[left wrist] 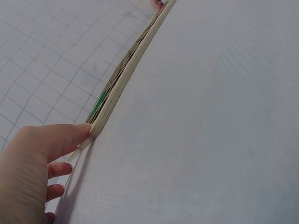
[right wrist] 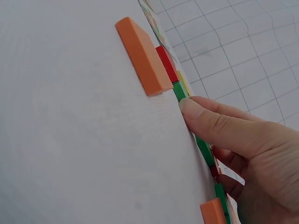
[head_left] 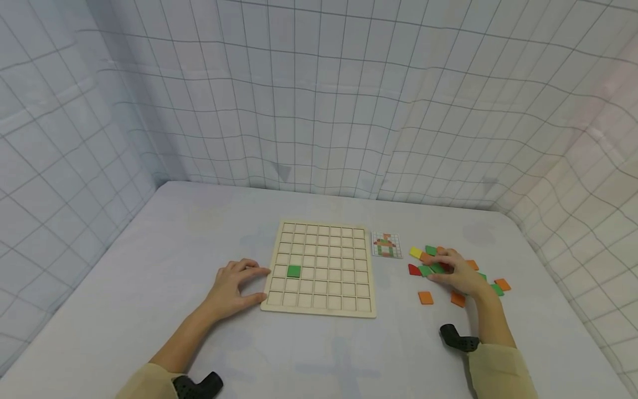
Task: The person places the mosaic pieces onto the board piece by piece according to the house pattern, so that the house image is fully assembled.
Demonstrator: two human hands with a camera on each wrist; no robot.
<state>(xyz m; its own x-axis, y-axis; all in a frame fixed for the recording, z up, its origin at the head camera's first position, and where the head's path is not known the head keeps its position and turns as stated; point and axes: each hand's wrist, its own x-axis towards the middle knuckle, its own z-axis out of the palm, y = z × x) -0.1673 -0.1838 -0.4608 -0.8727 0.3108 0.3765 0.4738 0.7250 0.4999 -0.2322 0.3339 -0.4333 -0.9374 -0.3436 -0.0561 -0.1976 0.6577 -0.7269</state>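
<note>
The pale wooden grid board [head_left: 319, 313] lies flat on the table, with one green square tile [head_left: 294, 271] in a cell toward its left side. My left hand [head_left: 234, 291] touches the board's left edge with thumb and fingertips spread. In the left wrist view the thumb [left wrist: 77, 134] rests at the board's near corner. Over a pile of colored tiles, my right hand [head_left: 456, 271] pinches a green tile [head_left: 425, 270] between thumb and index finger. A red tile [head_left: 415, 270] lies beside that tile; in the right wrist view the thumb hides part of the green tile [right wrist: 179, 91].
A small pattern card [head_left: 386, 245] with colored squares lies against the board's right side. Around the right hand are a yellow tile [head_left: 416, 252], an orange tile [head_left: 426, 298] apart from the pile, and several more orange and green tiles. Gridded curtains surround the white table [head_left: 224, 216].
</note>
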